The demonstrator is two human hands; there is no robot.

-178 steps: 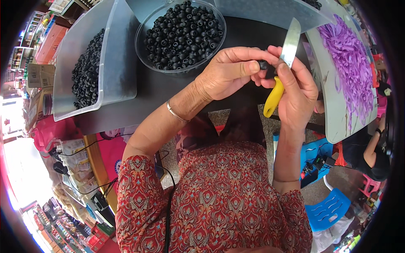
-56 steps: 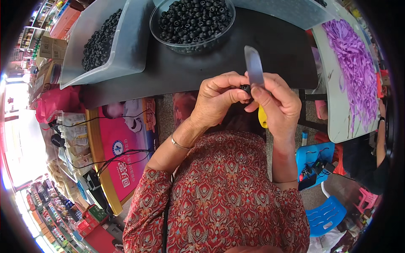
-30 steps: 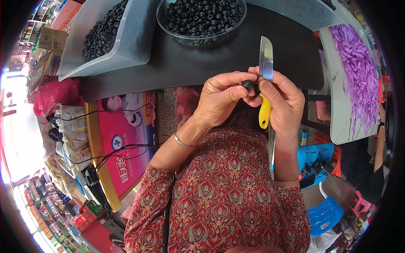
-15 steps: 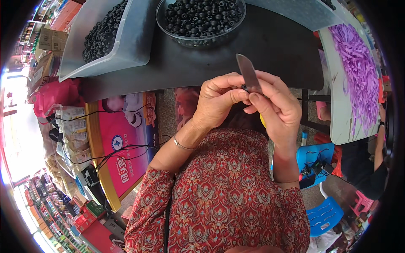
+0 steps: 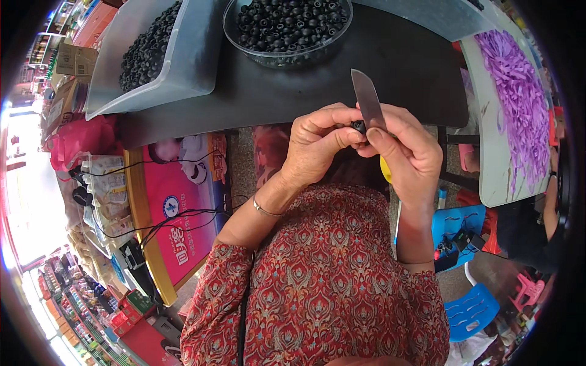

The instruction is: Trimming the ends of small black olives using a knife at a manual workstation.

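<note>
My left hand (image 5: 320,143) pinches a small black round piece with a hollow end (image 5: 358,126) between thumb and fingertips. In my right hand (image 5: 406,149) is a knife (image 5: 367,97), its blade pointing up and away from me, my thumb pressed on the blade's lower part. Part of its yellow handle (image 5: 385,170) shows below my fingers. Both hands meet in front of my chest, with the blade right beside the black piece; whether they touch I cannot tell. Beyond them, a clear round bowl (image 5: 287,60) holds many similar black pieces.
A translucent bin (image 5: 189,67) of black pieces stands on the dark table (image 5: 268,97) at left; another bin (image 5: 427,18) is at far right. Purple strips (image 5: 516,104) lie on a pale table. Blue stools (image 5: 469,311) and a person's arm (image 5: 551,204) are at right.
My right hand has shifted slightly right with the knife, its blade tilting more upright. The black piece now shows more clearly between my left fingertips.
</note>
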